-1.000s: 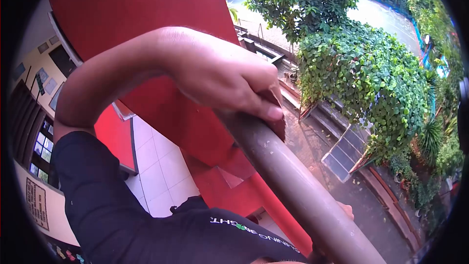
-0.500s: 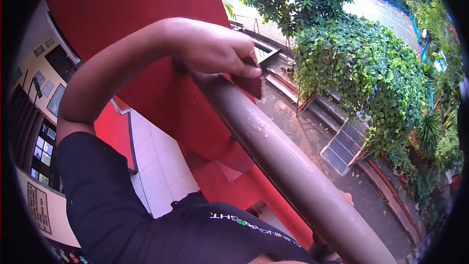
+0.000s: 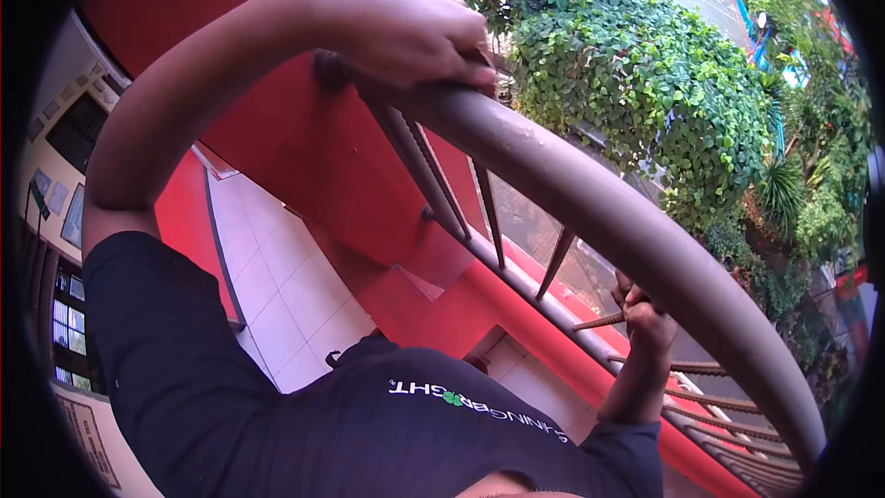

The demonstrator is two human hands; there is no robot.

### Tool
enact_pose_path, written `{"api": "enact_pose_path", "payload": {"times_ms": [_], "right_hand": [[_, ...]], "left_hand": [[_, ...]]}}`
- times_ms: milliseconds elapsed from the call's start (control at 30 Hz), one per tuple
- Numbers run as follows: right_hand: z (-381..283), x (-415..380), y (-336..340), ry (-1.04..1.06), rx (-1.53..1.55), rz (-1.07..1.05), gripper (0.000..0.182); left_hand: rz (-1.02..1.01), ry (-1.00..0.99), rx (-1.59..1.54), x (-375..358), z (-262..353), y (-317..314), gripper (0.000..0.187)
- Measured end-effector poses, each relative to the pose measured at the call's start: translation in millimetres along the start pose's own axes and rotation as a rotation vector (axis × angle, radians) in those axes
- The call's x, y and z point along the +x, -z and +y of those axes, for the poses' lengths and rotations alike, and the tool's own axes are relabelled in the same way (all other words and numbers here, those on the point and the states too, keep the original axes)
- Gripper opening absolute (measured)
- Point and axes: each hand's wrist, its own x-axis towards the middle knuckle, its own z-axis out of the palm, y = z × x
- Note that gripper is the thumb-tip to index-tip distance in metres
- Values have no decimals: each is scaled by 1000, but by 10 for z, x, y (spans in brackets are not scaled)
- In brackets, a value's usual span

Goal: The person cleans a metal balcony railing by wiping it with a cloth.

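Note:
My left hand [image 3: 415, 37] is closed over the top of a thick brown metal handrail [image 3: 590, 175]. Pinched in its fingers is a piece of brown sandpaper [image 3: 481, 59], mostly hidden by the hand now. Below the rail, my right hand [image 3: 649, 321] is wrapped around a thin ribbed baluster [image 3: 597, 322]. Pale rough spots mark the handrail's surface just past my left hand.
Several twisted balusters run from the handrail to a lower bar [image 3: 516, 281]. A red wall [image 3: 230, 18] rises at the left above white floor tiles [image 3: 295, 286]. Beyond the railing stand leafy climbing plants [image 3: 645, 101] and a paved court.
The view has shifted, bringing the balusters and my right hand into sight. My left hand has come down against the handrail, and the sandpaper sheet that hung from it is now largely covered.

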Motion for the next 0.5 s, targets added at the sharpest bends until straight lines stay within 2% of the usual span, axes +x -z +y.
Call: {"api": "enact_pose_path", "payload": {"times_ms": [100,133,200,267,333,367,400,467,500], "right_hand": [[-551,196,-271,-168,452,22,15],[-467,247,-188,-64,455,-96,20],[-464,291,-191,-50,444,-34,22],[-469,309,-205,19,483,-19,21],[-587,293,-317,75,478,36,21],[-594,313,-284,55,481,4,21],[-593,310,-252,36,483,-29,22],[-574,341,-248,72,475,-70,22],[-613,348,-246,51,483,-107,22]], "left_hand": [[18,153,118,-113,-273,-79,43],[40,223,167,-95,-293,-104,41],[65,57,126,-31,-336,-190,35],[80,-186,-161,-293,122,-50,29],[293,-313,177,-472,397,-240,28],[388,-212,113,-465,455,-358,27],[388,-230,102,-460,373,-477,27],[554,-73,-18,-380,-59,-626,27],[586,-125,252,-271,-449,-693,27]]}}
